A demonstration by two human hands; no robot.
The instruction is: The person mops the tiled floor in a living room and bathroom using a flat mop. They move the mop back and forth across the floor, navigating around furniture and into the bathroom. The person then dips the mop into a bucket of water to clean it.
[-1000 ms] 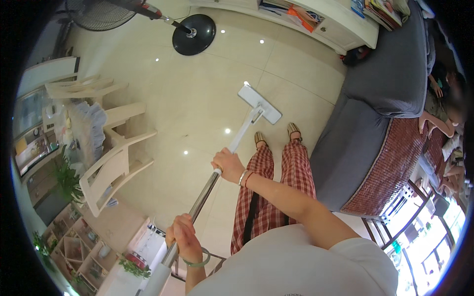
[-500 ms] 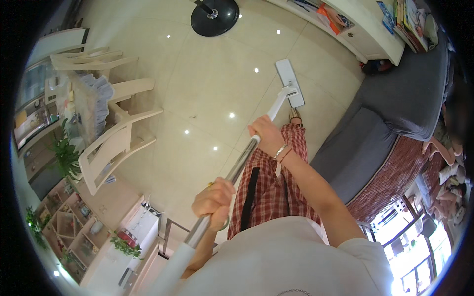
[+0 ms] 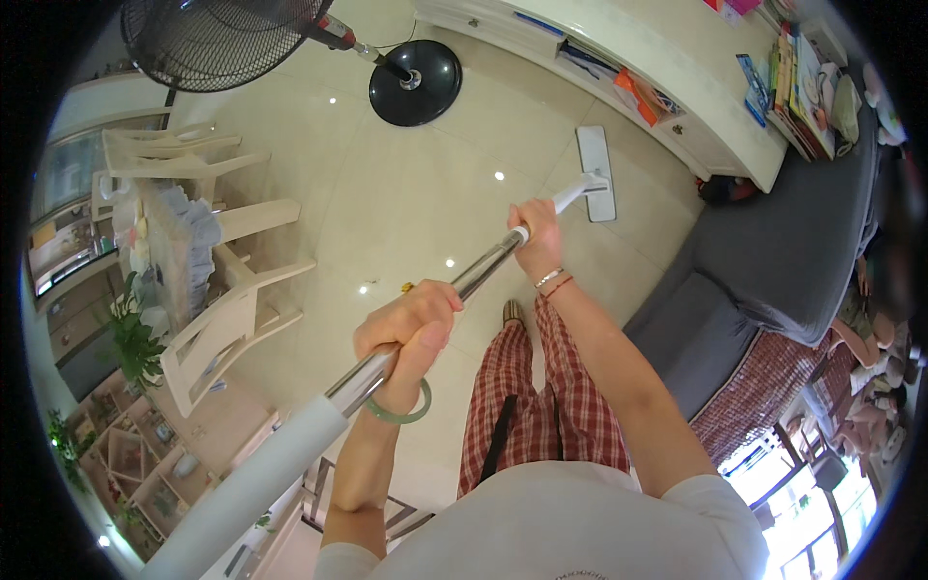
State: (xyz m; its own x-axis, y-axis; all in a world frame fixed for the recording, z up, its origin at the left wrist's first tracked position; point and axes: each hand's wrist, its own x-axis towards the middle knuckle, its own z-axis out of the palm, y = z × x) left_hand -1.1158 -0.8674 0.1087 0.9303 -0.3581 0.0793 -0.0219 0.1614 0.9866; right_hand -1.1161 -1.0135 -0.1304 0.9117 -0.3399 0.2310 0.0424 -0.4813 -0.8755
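Both hands grip a flat mop held slantwise across my front. My left hand (image 3: 411, 333) is wrapped around the silver part of its pole (image 3: 365, 382), just above the thick white upper section. Farther down, my right hand (image 3: 536, 237) closes around the pole close to the white joint. The flat rectangular mop head (image 3: 596, 159) lies on the tiled floor ahead and to the right, short of the white cabinet. A green bangle (image 3: 411, 411) circles my left wrist; a silver bracelet and a red cord are on my right.
A black fan (image 3: 416, 82) stands on its round base at the far left. Pale wooden chairs (image 3: 227, 324) surround a table on the left. Ahead on the right is a long white cabinet (image 3: 619, 48), with a grey sofa (image 3: 764, 232) beside it.
The mop head has slid forward and to the right, nearer the cabinet. Both hands have reached farther out with the pole. More of the fan has come into view.
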